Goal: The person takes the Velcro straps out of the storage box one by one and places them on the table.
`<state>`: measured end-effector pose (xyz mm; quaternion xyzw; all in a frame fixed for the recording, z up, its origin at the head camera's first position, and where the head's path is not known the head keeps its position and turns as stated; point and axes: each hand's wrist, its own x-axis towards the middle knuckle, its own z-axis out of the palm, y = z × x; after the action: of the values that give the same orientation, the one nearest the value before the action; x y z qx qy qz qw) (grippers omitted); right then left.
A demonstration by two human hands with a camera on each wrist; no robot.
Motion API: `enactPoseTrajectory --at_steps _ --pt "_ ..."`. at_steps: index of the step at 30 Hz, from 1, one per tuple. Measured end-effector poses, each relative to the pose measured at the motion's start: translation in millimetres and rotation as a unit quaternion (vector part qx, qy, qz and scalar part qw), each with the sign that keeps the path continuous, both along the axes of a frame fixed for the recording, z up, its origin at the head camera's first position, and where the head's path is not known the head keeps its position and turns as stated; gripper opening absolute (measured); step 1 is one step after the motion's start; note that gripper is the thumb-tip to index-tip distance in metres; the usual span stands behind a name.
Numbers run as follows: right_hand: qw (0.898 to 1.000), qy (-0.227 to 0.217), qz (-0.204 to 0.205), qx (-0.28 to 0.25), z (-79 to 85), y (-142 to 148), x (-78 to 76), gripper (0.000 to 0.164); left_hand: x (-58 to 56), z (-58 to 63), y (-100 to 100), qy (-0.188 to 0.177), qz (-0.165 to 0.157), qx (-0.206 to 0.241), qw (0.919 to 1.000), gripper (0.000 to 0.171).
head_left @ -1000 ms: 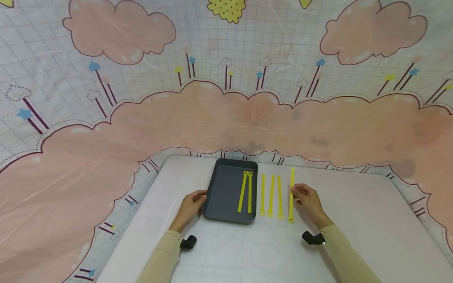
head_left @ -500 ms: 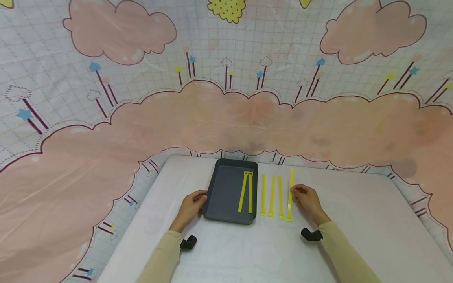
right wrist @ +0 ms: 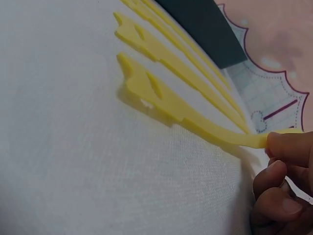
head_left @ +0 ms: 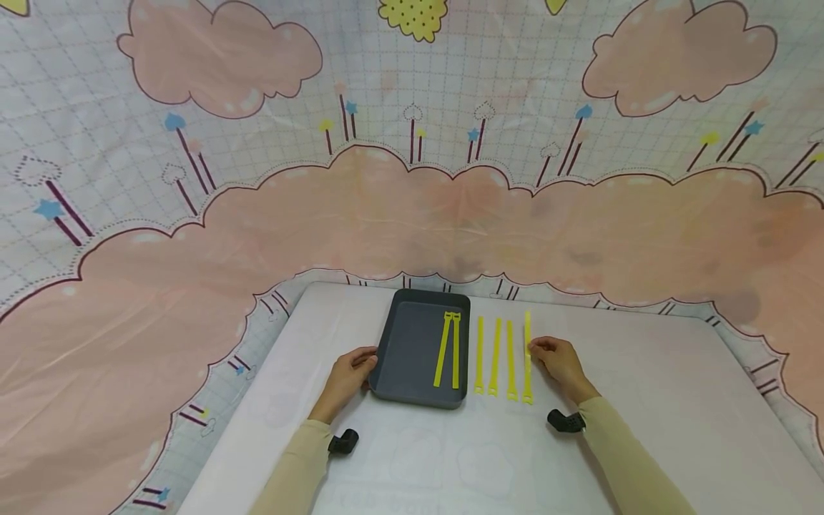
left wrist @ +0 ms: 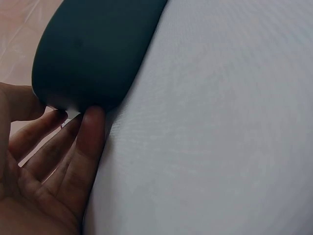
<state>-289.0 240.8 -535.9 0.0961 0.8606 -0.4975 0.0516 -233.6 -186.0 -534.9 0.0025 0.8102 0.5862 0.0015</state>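
My right hand [head_left: 558, 363] pinches a yellow hook-and-loop cable tie [head_left: 528, 383] about midway along, between thumb and fingers. In the right wrist view this cable tie [right wrist: 168, 105] bends up toward the fingertips, its slotted head low over the white cloth. Three more yellow cable ties [head_left: 495, 357] lie side by side to its left, slotted heads toward me. A dark grey tray [head_left: 405, 350] stands left of them, with two yellow cable ties [head_left: 455, 350] inside, heads at the far end. At the tray's near left side, my left hand [head_left: 347, 375] holds the edge between thumb and fingers.
A white cloth [head_left: 412, 458] covers the table. Behind it hangs a patterned curtain [head_left: 412, 222] with pink clouds. A black wrist camera [head_left: 343, 441] sits at the left wrist and another black camera [head_left: 566, 420] at the right.
My right hand has shifted slightly left with the cable tie, bringing it closer to the row, and its far end has come down a little. The left hand and tray stay put.
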Motion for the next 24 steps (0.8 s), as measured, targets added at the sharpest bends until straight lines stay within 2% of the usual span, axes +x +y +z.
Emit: enactPoseTrajectory --at_steps 6,16,24 --pt "1.0 -0.014 -0.002 0.005 1.0 0.7 -1.6 0.022 0.2 1.3 0.8 -0.007 0.003 0.001 1.0 0.033" --pt "0.999 -0.017 -0.009 0.03 2.5 -1.6 -2.5 0.021 0.6 1.6 0.6 0.002 -0.002 0.002 1.0 0.034" --pt "0.999 -0.014 -0.019 0.025 1.7 -1.7 -2.7 0.024 0.4 3.0 0.6 -0.001 0.004 0.002 1.0 0.033"
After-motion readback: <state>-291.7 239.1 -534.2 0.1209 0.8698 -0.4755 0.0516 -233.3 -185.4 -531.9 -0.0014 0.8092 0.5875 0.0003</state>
